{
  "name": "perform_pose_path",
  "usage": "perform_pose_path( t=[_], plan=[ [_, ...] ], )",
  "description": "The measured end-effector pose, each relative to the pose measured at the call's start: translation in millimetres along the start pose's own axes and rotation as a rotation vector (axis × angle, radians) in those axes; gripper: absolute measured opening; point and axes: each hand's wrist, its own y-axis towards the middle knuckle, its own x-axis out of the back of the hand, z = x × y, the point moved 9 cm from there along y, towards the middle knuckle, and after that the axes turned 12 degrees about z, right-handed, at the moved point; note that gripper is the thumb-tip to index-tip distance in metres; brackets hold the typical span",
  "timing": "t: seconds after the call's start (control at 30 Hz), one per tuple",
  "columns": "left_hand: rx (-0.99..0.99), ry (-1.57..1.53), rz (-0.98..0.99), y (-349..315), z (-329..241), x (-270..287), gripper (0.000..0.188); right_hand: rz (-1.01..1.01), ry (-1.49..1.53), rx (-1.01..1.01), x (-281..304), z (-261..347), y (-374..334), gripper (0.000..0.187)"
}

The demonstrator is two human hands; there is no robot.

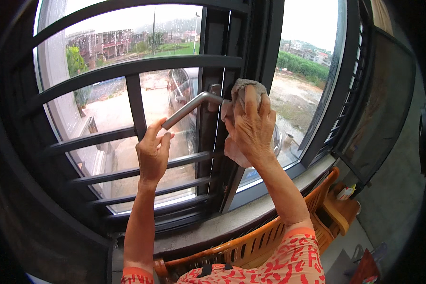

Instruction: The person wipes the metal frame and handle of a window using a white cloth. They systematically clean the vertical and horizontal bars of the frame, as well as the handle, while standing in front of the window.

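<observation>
A grey metal window handle [189,109] juts out from the dark upright frame [212,137] between two panes. My left hand [154,149] is closed on the free end of this handle, pinching it between thumb and fingers. Over on the frame's right side, my right hand [253,123] grips a grey-beige cloth [246,89], pressing it against the frame near the handle's base. Part of the cloth hangs below the palm. My fingers cover whatever lies directly beneath it.
Dark security bars [142,75] cross the left pane. A wooden slatted bench [236,246] stands below the sill [194,241], right in front of me. To the right hangs a dark mesh screen panel [378,104]. A small package [346,191] rests by the bench's end.
</observation>
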Motion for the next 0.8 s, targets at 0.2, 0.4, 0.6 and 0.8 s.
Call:
perform_pose_path(
  t=[0.2,0.4,0.6,0.8],
  plan=[
    [0.059,-0.117,-0.006,-1,4,-4,0.034,-0.004,-0.051,0.176,-23,13,-51,0.03],
    [0.039,0.061,-0.193,-39,-6,2,0.039,0.08,-0.036,0.424,-54,32,-99,0.028],
    [0.319,-0.041,-0.316,-128,20,-13,0.015,0.042,0.387,0.417,-21,31,-94,0.03],
    [0.696,-0.297,-0.266,-212,35,-85,0.018,0.286,0.411,0.466,-52,53,-99,0.029]
  ],
)
